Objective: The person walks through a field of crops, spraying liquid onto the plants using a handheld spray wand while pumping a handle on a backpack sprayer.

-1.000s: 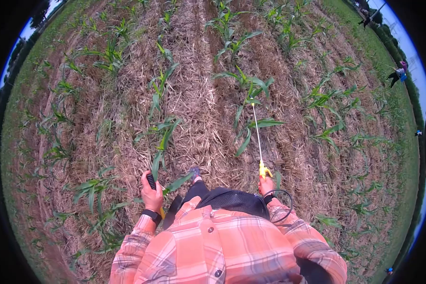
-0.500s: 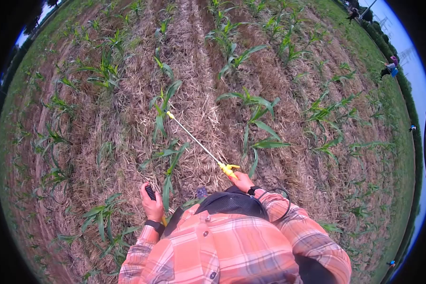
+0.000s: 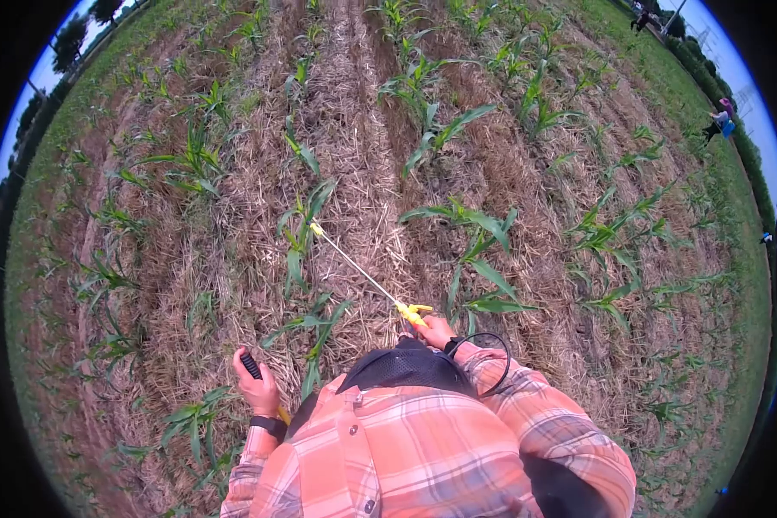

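Note:
My right hand (image 3: 435,331) is closed on the yellow handle of a spray wand (image 3: 363,273). The wand's thin pale rod points up and left, and its yellow nozzle (image 3: 317,229) lies over the leaves of a young corn plant (image 3: 295,250). At lower left, my left hand (image 3: 259,388) is closed round a black ribbed grip (image 3: 251,366) on a lever, whose yellow part shows by the wrist. A black hose (image 3: 502,358) loops beside my right forearm.
Rows of young corn plants (image 3: 483,250) run away through soil covered with dry straw (image 3: 354,129). At the far right edge a person (image 3: 720,121) with a blue object stands in the field. Trees (image 3: 71,43) rise at upper left.
My left hand and the black grip have moved left and slightly down. The nozzle sits slightly lower and further right in view. The plants ahead have shifted downward.

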Demonstrator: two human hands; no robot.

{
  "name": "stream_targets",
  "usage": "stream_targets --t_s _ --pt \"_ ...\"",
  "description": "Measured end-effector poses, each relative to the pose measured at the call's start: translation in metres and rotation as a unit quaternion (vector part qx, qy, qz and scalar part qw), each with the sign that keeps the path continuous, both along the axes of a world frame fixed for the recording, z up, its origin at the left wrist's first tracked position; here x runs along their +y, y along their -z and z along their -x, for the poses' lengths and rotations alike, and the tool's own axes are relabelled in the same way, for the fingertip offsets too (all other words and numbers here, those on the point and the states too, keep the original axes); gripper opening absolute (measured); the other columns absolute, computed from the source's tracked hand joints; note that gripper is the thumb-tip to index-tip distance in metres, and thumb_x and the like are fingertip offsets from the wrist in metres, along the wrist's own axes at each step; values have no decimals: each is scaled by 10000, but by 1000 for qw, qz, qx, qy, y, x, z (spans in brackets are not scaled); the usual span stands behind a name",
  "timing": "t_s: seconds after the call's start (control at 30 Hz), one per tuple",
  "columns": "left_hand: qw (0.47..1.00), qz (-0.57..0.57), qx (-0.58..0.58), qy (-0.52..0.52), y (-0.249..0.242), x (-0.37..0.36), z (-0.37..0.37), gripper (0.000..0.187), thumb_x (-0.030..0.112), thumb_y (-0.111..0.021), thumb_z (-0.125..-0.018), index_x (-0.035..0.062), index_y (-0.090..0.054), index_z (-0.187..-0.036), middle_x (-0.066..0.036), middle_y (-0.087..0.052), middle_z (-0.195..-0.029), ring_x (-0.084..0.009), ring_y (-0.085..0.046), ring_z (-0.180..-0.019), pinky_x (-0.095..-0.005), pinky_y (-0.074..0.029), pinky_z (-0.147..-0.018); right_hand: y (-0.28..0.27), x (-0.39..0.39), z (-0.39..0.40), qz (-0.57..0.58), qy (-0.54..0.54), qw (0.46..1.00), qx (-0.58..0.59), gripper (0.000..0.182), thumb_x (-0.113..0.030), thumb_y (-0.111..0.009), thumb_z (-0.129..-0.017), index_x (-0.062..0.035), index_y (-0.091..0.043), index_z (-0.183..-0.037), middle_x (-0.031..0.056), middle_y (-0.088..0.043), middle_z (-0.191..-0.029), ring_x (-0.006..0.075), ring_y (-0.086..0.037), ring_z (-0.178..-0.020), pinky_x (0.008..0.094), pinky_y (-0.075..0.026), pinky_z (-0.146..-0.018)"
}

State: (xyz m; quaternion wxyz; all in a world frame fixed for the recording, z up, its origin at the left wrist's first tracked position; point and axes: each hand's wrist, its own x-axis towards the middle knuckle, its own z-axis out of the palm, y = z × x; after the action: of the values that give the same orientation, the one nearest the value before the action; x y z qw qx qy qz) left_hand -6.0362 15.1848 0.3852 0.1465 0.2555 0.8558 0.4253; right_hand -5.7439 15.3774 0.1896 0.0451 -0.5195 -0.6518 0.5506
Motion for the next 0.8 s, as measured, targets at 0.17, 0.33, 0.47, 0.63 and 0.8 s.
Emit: stream_targets --t_s 0.17,0.33,0.47,0.63,0.8 --pt "992 -3 122 42 18 51 10 416 44 -480 -722 83 -375 -1122 -145 -513 -855 -251 -511 -633 -326 -402 -583 3 53 -27 -23 133 991 -15 256 -300 -531 -764 -45 -554 -756 22 -530 -551 107 -480 -444 258 -369 -406" --pt "983 -23 166 77 3 102 -3 418 28 -475 -722 78 -368 -1123 -133 -515 -882 -241 -511 -647 -320 -403 -596 22 93 -66 -30 236 971 -12 201 -264 -518 -788 -63 -527 -779 4 -508 -528 80 -432 -377 242 -325 -334" --pt "971 -54 211 102 3 137 -8 422 37 -492 -724 102 -362 -1121 -147 -522 -794 -280 -516 -577 -342 -403 -536 24 114 -89 46 372 925 56 189 -249 -512 -797 -72 -492 -736 -3 -489 -524 76 -395 -354 241 -313 -317" --pt "986 -9 143 88 5 157 -6 414 33 -488 -726 97 -366 -1117 -142 -515 -787 -266 -502 -560 -331 -395 -523 3 143 -105 68 469 876 86 249 -280 -484 -810 -61 -456 -693 6 -447 -497 81 -371 -330 235 -292 -283" --pt "987 7 136 84 5 179 2 408 26 -491 -719 88 -376 -1106 -149 -512 -838 -273 -502 -611 -328 -404 -567 2 173 -115 48 510 855 87 299 -298 -467 -815 -54 -428 -647 9 -391 -448 93 -350 -304 238 -287 -269"
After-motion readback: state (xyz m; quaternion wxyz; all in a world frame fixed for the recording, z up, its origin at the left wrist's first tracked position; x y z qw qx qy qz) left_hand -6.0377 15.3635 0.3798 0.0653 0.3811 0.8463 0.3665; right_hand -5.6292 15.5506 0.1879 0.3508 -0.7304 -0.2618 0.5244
